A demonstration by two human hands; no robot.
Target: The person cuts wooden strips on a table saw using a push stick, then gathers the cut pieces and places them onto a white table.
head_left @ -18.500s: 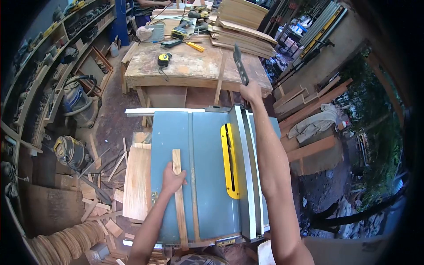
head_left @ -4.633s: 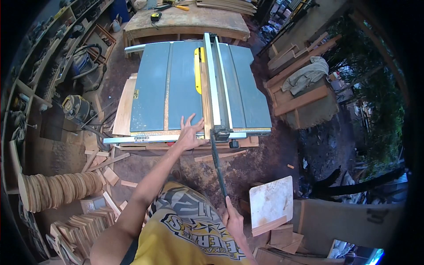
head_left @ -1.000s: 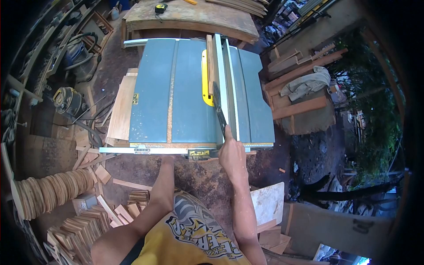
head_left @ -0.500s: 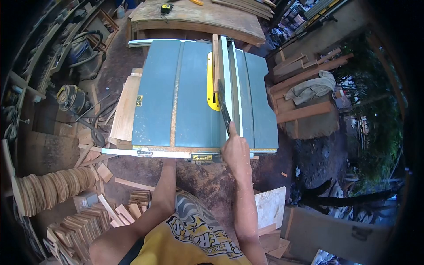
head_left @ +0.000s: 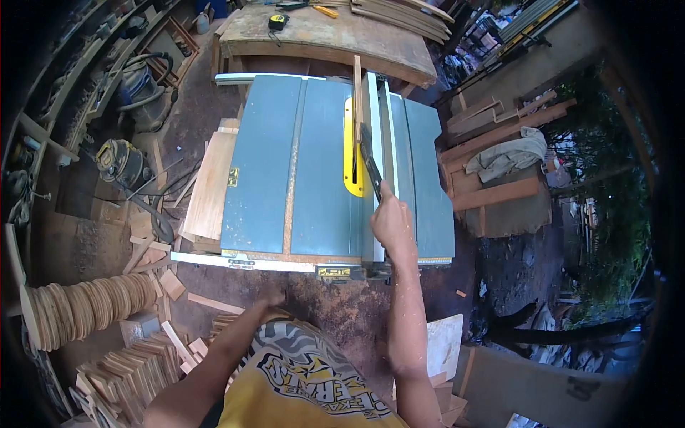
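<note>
My right hand (head_left: 393,220) is closed around a black push stick (head_left: 369,158). The stick's far end touches the near end of a thin wood strip (head_left: 357,89), which lies along the metal fence (head_left: 370,107) of a blue-grey table saw (head_left: 264,164). Left of the stick is the saw's yellow insert (head_left: 349,167) with its dark slot. My left hand (head_left: 274,297) is low in front of the saw's front rail, near my shorts; it is small and blurred, and its fingers cannot be made out.
Behind the saw stands a wooden bench (head_left: 321,36) with a tape measure (head_left: 277,23). A wood panel (head_left: 210,185) leans at the saw's left. Stacked wood pieces (head_left: 128,364) and round discs (head_left: 93,307) lie lower left. Two vacuums stand farther left; a cloth (head_left: 506,155) lies right.
The wood strip and push stick have moved forward along the fence relative to the insert. My left hand has come out from below the saw's front edge, toward my body. The view has shifted slightly.
</note>
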